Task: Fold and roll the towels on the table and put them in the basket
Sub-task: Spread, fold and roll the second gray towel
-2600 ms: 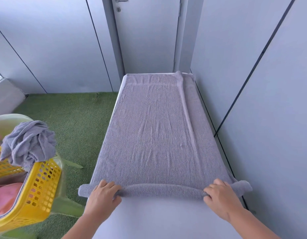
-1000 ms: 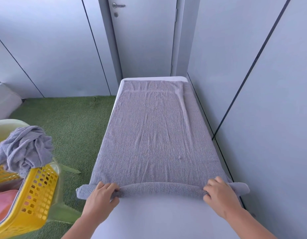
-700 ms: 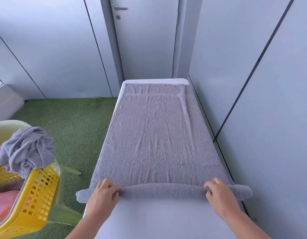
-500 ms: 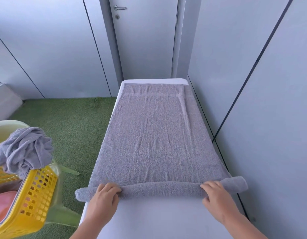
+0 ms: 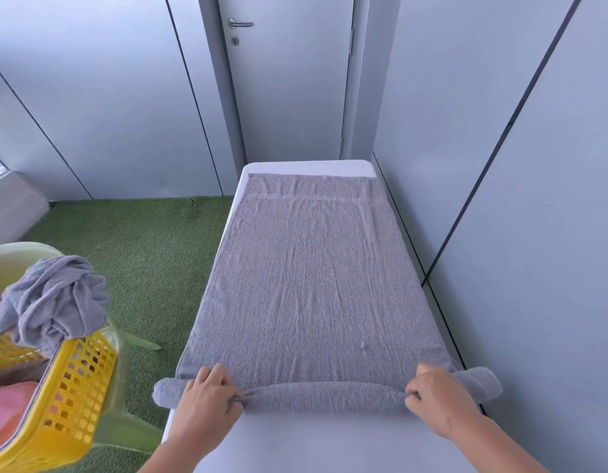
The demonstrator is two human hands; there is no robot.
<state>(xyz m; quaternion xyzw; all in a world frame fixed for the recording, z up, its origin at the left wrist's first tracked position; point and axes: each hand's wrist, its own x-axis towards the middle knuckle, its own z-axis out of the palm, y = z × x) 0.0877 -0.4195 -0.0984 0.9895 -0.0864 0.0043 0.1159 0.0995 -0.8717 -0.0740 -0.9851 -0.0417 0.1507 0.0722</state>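
Note:
A grey towel lies flat along the white table, its near end wound into a thin roll across the table's width. My left hand grips the roll near its left end, fingers over the top and thumb under. Near the right end my right hand holds the roll the same way. Both roll ends stick out past my hands. A yellow basket stands at the lower left.
A crumpled grey towel hangs over the basket's rim, with pink cloth inside. The basket sits on a pale green plastic chair. Green turf covers the floor to the left. A wall panel runs close along the table's right side.
The roll has grown thicker and moved a little away from me as both hands kept turning it. The towel's far edge has pulled back, baring the table's far end.

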